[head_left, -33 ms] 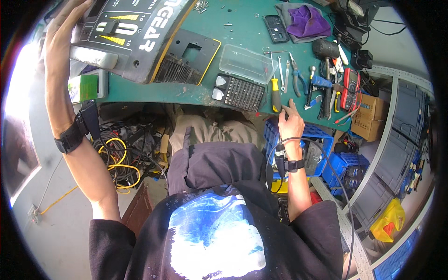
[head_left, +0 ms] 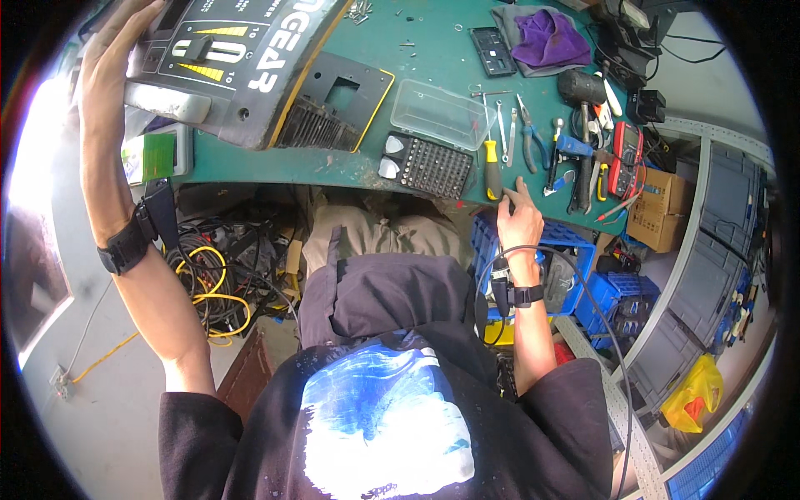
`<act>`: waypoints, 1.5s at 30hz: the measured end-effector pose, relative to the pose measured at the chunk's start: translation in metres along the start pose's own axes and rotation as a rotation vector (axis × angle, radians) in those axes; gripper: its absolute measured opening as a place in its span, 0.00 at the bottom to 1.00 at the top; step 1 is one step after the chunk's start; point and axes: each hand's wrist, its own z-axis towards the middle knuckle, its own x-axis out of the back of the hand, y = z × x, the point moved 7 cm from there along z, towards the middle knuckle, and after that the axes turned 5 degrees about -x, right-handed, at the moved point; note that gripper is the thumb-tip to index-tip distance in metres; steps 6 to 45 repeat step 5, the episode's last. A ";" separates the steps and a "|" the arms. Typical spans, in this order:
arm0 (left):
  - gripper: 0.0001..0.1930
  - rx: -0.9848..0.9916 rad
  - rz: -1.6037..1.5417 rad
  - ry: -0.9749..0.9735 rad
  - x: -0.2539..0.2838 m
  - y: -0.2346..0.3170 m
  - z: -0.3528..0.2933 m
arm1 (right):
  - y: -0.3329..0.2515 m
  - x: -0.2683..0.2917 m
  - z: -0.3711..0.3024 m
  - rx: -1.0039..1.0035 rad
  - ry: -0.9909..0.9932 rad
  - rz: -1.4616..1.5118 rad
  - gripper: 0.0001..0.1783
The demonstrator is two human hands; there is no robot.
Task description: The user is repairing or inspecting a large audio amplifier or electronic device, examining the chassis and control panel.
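Note:
A large black control housing (head_left: 242, 62) with yellow wedge scales and a slider looms at the upper left, tilted above the bench. Along its left side lies my left hand (head_left: 108, 71), its long fingers reaching up and gripping the edge; the fingertips are partly hidden. Behind the housing shows a black plate with a yellow edge (head_left: 354, 92) and a square opening. My right hand (head_left: 521, 218) is at the bench's front edge, fingers apart and holding nothing. Just by its fingertips is a yellow-and-black screwdriver (head_left: 492, 171). A black bit set (head_left: 433, 165) sits left of that.
On the green bench (head_left: 275, 171) are a clear plastic lid (head_left: 442, 108), pliers (head_left: 532, 137), a mallet (head_left: 579, 87), a red multimeter (head_left: 625, 158) and a purple cloth (head_left: 550, 40). A cable runs from my right wrist. Blue crates (head_left: 617, 304) and tangled cables (head_left: 212, 275) lie below.

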 end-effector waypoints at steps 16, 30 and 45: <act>0.15 -0.031 0.008 -0.002 -0.002 0.005 0.001 | 0.002 -0.001 0.000 -0.008 0.002 -0.003 0.16; 0.15 -0.031 0.008 -0.002 -0.002 0.005 0.001 | 0.002 -0.001 0.000 -0.008 0.002 -0.003 0.16; 0.15 -0.031 0.008 -0.002 -0.002 0.005 0.001 | 0.002 -0.001 0.000 -0.008 0.002 -0.003 0.16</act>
